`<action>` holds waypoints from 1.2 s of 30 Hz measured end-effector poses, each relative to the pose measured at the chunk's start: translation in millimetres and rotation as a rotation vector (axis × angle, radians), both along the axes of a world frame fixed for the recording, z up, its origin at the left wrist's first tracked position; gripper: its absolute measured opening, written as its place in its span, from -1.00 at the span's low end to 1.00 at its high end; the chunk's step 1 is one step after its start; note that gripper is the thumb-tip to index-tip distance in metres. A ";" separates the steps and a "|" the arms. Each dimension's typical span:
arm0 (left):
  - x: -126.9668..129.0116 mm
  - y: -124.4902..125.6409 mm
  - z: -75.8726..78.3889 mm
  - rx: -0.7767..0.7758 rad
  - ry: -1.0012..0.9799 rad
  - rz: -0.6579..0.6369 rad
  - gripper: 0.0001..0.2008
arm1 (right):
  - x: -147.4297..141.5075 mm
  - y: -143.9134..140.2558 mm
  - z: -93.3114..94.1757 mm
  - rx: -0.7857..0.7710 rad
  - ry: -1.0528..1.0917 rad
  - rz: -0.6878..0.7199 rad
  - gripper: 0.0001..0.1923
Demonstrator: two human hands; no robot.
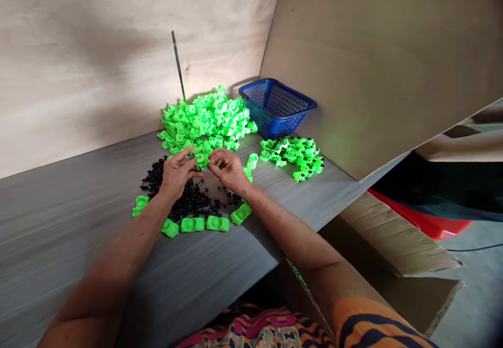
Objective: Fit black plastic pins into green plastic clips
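I've got both hands together on one green toy car point(200, 158), left hand point(176, 172) pinching it, right hand point(228, 170) fitting something small, just above the black wheel-axle pile point(184, 196); next it needs careful alignment.

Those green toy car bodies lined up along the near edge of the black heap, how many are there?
5: one at the heap's left, then four in a row at and. The forearms may hide more.
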State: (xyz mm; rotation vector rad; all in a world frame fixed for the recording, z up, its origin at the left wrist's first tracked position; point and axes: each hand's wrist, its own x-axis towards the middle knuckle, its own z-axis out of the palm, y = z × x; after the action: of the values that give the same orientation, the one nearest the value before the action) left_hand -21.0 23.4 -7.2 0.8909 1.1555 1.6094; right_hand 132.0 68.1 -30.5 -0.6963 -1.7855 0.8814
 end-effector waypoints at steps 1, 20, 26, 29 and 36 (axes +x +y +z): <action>0.8 -0.5 0.2 0.005 0.006 -0.003 -0.51 | 0.2 -0.5 0.6 -0.003 -0.015 -0.007 -0.86; 4.7 -4.5 3.6 0.019 0.123 -0.080 -0.31 | 0.2 1.9 -3.5 -0.034 -0.066 -0.058 -0.90; 7.5 -5.7 4.3 0.042 0.148 -0.076 -0.31 | 0.8 4.0 -4.5 -0.038 -0.023 -0.035 -0.89; 7.8 -6.5 4.1 0.046 0.146 -0.061 -0.30 | 0.7 3.6 -3.9 -0.033 -0.011 -0.019 -0.89; 9.5 -8.3 5.7 0.063 0.115 -0.032 -0.31 | 0.7 0.1 0.4 -0.010 -0.013 -0.007 -0.87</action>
State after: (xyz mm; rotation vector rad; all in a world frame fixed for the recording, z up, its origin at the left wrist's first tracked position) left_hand -11.5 15.0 -1.5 1.0493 1.1692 1.5929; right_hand 132.7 68.1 -30.0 -0.7160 -1.7907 0.8838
